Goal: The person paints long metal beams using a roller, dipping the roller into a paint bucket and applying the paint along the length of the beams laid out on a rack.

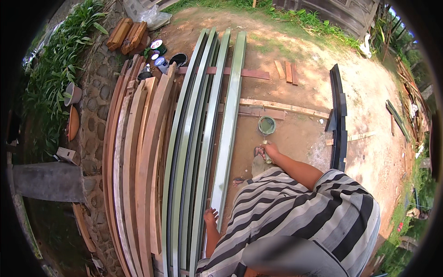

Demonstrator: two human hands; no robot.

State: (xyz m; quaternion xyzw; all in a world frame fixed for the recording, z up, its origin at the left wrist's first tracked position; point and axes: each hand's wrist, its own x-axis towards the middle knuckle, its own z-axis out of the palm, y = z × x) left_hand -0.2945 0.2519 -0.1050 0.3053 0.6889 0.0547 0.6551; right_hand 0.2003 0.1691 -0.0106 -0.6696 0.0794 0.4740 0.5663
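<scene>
A: I'm watching down the head feed; what do the hands have?

B: The right hand has its fingers closed round the pale handle of a brush-like tool; the tool points far, toward a can of green paint; I can't tell whether its tip touches the paint.

A: And the left hand?

B: Fingers loosely spread, nothing visible between them; it sits at the near end of the right-hand green beam; whether it touches, I can't tell.

A: Why this layout, would you say?

B: My guess is that the can stands just right of that beam to keep the reach short; the green beams lie side by side, and the reddish crosspiece and pale plank probably hold things off the dirt.

A: And the surface and room?

B: Bare brown ground, sunlit toward the right; unpainted boards lie left of the green beams, with stone edging and leafy plants beyond; dark beams stand off to the right; paint tins and a dark bucket cluster at far left.
</scene>
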